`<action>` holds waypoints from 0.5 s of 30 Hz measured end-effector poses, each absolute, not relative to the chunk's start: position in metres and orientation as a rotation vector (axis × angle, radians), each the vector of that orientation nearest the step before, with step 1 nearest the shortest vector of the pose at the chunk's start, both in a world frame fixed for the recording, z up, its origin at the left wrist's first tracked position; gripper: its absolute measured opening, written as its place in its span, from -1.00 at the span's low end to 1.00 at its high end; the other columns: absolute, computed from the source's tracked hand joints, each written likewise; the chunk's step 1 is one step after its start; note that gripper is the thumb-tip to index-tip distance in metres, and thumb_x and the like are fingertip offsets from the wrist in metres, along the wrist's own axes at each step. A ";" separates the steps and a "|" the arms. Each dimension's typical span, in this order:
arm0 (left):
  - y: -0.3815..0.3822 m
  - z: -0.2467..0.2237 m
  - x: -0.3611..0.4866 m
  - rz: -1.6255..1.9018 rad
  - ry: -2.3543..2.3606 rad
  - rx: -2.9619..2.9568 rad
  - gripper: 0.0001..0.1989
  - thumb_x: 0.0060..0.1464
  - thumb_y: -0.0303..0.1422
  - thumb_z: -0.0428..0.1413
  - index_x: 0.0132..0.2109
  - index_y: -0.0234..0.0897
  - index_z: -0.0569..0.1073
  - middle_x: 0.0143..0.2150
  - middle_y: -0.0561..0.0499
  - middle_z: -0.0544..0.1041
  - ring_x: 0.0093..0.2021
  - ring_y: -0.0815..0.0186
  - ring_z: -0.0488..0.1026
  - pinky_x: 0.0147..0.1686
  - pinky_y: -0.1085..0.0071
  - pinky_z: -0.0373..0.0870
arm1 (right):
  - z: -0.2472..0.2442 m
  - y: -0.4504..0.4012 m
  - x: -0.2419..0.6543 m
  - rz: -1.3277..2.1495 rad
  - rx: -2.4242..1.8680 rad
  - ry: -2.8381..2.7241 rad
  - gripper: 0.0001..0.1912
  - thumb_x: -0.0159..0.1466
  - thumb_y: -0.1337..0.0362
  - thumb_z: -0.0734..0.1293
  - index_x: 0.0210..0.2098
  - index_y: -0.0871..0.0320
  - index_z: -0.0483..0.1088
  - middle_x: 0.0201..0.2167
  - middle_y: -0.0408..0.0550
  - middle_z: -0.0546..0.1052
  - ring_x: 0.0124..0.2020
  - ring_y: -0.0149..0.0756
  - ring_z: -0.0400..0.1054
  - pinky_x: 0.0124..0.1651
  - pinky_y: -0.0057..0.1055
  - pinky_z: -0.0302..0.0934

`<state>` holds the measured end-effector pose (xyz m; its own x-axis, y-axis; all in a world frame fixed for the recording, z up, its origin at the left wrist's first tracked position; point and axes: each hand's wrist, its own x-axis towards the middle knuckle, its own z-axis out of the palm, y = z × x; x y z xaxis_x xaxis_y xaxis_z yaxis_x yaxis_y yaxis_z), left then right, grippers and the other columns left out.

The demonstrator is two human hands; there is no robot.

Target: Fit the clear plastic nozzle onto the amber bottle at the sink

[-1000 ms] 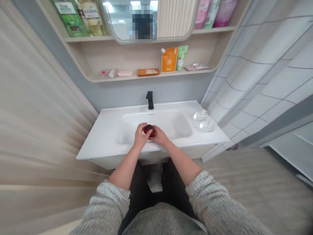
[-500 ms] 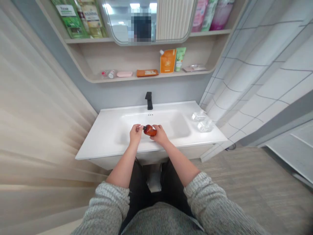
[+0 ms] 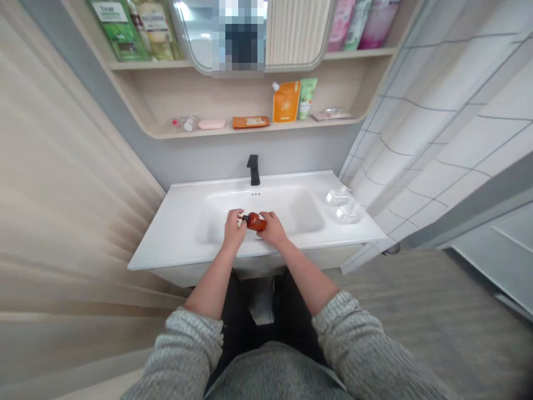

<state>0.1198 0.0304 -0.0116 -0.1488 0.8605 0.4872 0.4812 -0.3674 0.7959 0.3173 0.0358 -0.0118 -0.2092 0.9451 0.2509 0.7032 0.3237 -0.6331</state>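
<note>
Washroom, seen from the head camera, looking down. A white ceramic worktop [image 3: 175, 239] with a moulded basin runs across the lower middle of the frame, and a black faucet [image 3: 253, 169] stands at its back edge. At the right end of the worktop lie clear plastic items [image 3: 343, 204]. Above, on a pale wooden shelf [image 3: 250, 130], stand an orange pouch [image 3: 286, 101] and a green tube [image 3: 307, 98], with a pink soap bar [image 3: 211, 124] and a flat orange packet [image 3: 250, 122] to their left. A mirror [image 3: 195, 33] sits at top centre, partly pixelated. A white tiled wall [image 3: 441, 150] fills the right, a beige curtain [image 3: 70, 194] the left, and a grey floor [image 3: 395, 289] shows at lower right. Compared with the frame half a second ago, the room and shelf items match; the left hand [image 3: 234, 229] now sits closer in on the bottle's black-capped end. An amber bottle [image 3: 255, 222] lies on its side over the basin, cap pointing to the left of the frame; contact with the basin cannot be told. The right hand [image 3: 272, 229] is closed over the bottle's body, gripping it. The left hand is curled around the neck and cap end, also holding.
</note>
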 end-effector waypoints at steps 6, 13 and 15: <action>0.032 -0.015 0.120 1.437 1.477 1.795 -0.76 0.16 -0.45 0.18 -0.03 -0.14 0.56 0.05 -0.11 0.62 -0.07 0.13 0.59 -0.03 0.17 0.56 | -0.012 0.036 0.317 0.507 -1.470 -1.998 -0.20 0.06 0.42 0.52 0.31 0.14 0.42 0.13 0.12 0.49 0.09 -0.03 0.45 0.26 -0.16 0.40; 0.032 -0.014 0.122 1.347 1.627 1.711 -0.84 0.37 -0.19 0.16 -0.07 -0.15 0.56 -0.18 -0.07 0.67 -0.17 0.11 0.62 -0.03 0.16 0.53 | -0.013 0.036 0.318 0.507 -1.471 -1.970 -0.18 0.03 0.44 0.53 0.30 0.14 0.43 0.12 0.11 0.49 0.05 -0.05 0.47 0.24 -0.16 0.42; 0.031 -0.013 0.122 1.327 1.626 1.748 -0.81 0.39 -0.18 0.13 -0.06 -0.15 0.56 -0.15 -0.09 0.69 -0.12 0.10 0.64 0.00 0.16 0.53 | -0.014 0.037 0.319 0.510 -1.453 -1.959 -0.19 0.01 0.44 0.53 0.28 0.14 0.44 0.10 0.11 0.49 0.04 -0.04 0.47 0.23 -0.15 0.43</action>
